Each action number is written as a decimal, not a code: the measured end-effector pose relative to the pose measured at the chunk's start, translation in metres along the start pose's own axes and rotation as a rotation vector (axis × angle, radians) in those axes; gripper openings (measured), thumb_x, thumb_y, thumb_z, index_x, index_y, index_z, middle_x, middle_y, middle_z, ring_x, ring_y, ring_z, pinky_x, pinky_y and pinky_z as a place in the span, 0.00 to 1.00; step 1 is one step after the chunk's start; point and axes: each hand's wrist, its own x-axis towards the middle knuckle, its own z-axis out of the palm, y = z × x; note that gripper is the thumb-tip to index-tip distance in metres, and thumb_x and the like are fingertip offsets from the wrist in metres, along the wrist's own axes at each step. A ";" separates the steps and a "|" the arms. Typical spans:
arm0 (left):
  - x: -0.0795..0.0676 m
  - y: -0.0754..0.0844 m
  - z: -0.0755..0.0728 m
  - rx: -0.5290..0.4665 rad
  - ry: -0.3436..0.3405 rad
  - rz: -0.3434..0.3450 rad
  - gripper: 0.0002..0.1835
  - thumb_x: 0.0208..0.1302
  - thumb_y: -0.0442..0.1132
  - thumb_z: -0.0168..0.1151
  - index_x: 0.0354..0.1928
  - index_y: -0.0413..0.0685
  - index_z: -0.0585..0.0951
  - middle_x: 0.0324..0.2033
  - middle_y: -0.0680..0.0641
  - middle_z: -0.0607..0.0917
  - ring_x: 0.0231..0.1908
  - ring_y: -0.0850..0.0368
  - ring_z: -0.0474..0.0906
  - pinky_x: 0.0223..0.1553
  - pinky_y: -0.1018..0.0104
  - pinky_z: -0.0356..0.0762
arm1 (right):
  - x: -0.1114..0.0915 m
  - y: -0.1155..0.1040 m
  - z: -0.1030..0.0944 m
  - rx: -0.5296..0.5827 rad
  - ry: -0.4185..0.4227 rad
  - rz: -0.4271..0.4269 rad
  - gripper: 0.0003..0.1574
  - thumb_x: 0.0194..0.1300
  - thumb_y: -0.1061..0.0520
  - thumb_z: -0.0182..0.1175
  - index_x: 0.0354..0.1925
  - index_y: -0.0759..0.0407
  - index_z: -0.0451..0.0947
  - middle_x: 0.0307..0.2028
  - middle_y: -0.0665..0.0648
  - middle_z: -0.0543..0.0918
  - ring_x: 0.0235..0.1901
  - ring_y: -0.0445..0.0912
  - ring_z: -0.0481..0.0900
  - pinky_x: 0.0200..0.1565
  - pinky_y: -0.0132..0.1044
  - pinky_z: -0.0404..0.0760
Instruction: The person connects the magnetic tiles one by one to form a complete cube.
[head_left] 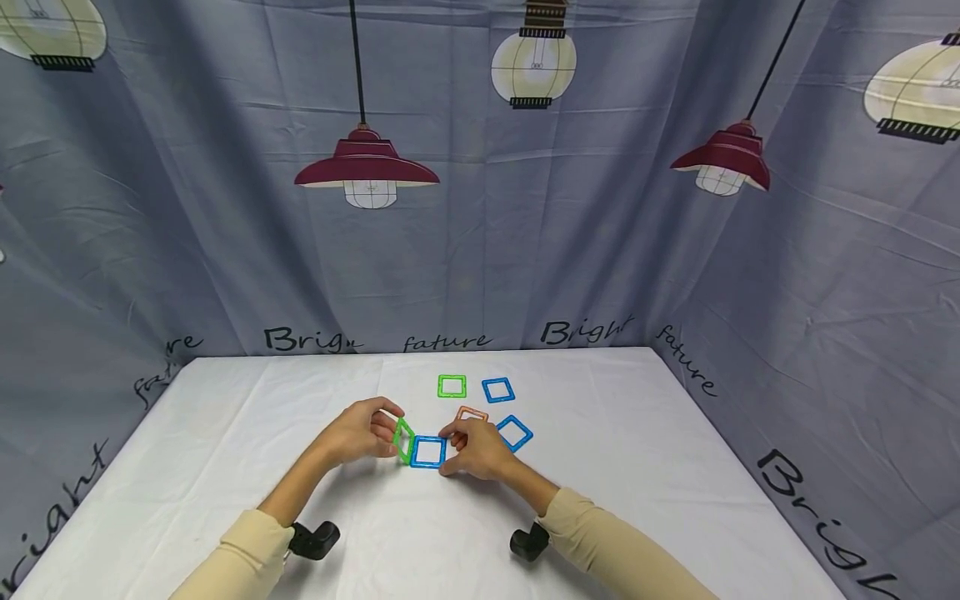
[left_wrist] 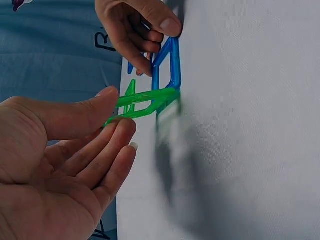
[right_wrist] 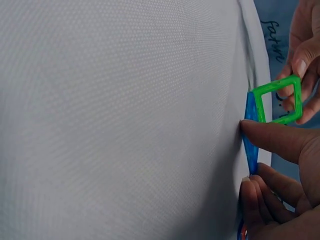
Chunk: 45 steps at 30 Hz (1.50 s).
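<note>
Between thumb and fingers, my left hand (head_left: 360, 432) pinches a green square magnetic tile (left_wrist: 145, 96) by its outer side. That tile stands tilted up from the table, its lower edge against the left edge of a blue square magnetic tile (head_left: 429, 438). The blue tile lies flat on the white cloth. My right hand (head_left: 480, 450) holds it from the right, thumb on the near corner and a finger at the far corner. In the right wrist view the green tile (right_wrist: 297, 97) meets the end of the blue tile (right_wrist: 251, 145).
An orange tile (head_left: 474, 410) lies partly hidden behind the right hand, beside a turned blue tile (head_left: 522, 424). Farther back lie another green tile (head_left: 452, 396) and another blue tile (head_left: 486, 392). A printed curtain (head_left: 450, 267) hangs behind the white table (head_left: 600, 400).
</note>
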 end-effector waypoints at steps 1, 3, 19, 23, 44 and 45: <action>0.000 0.001 0.001 -0.003 -0.001 0.004 0.31 0.49 0.22 0.75 0.58 0.34 0.77 0.44 0.42 0.86 0.42 0.54 0.83 0.44 0.61 0.83 | 0.000 0.000 0.000 -0.003 0.001 0.001 0.29 0.46 0.60 0.81 0.49 0.60 0.85 0.34 0.56 0.80 0.33 0.42 0.71 0.36 0.31 0.71; 0.001 0.001 0.002 -0.008 -0.003 0.010 0.30 0.49 0.23 0.75 0.58 0.35 0.78 0.47 0.42 0.86 0.46 0.53 0.83 0.48 0.58 0.83 | 0.000 0.000 0.000 -0.005 0.000 -0.003 0.29 0.47 0.60 0.81 0.49 0.60 0.85 0.34 0.56 0.80 0.33 0.42 0.71 0.36 0.31 0.71; 0.003 -0.007 0.007 -0.155 -0.043 -0.019 0.30 0.53 0.26 0.75 0.59 0.36 0.77 0.55 0.36 0.85 0.56 0.43 0.84 0.54 0.52 0.83 | 0.000 0.000 0.000 -0.017 -0.010 0.006 0.28 0.47 0.58 0.81 0.49 0.58 0.85 0.33 0.53 0.79 0.33 0.42 0.71 0.36 0.30 0.71; 0.004 -0.010 0.007 -0.175 -0.023 -0.032 0.29 0.52 0.27 0.76 0.58 0.37 0.78 0.54 0.38 0.86 0.55 0.44 0.84 0.56 0.51 0.82 | 0.000 0.001 0.000 -0.022 -0.008 -0.006 0.28 0.47 0.59 0.81 0.49 0.58 0.85 0.33 0.53 0.80 0.33 0.41 0.71 0.36 0.30 0.71; 0.007 -0.013 0.006 -0.210 -0.031 -0.003 0.27 0.48 0.26 0.77 0.53 0.34 0.79 0.54 0.34 0.85 0.52 0.44 0.86 0.53 0.54 0.84 | 0.017 0.007 -0.038 -0.010 0.098 0.030 0.28 0.49 0.58 0.79 0.50 0.60 0.85 0.40 0.59 0.87 0.37 0.46 0.80 0.39 0.38 0.79; 0.008 -0.013 0.006 -0.213 -0.034 0.001 0.27 0.48 0.25 0.77 0.53 0.34 0.79 0.54 0.34 0.85 0.52 0.44 0.86 0.53 0.54 0.84 | 0.018 0.008 -0.040 -0.026 0.113 0.042 0.28 0.49 0.58 0.79 0.50 0.60 0.85 0.41 0.59 0.87 0.39 0.46 0.80 0.41 0.39 0.80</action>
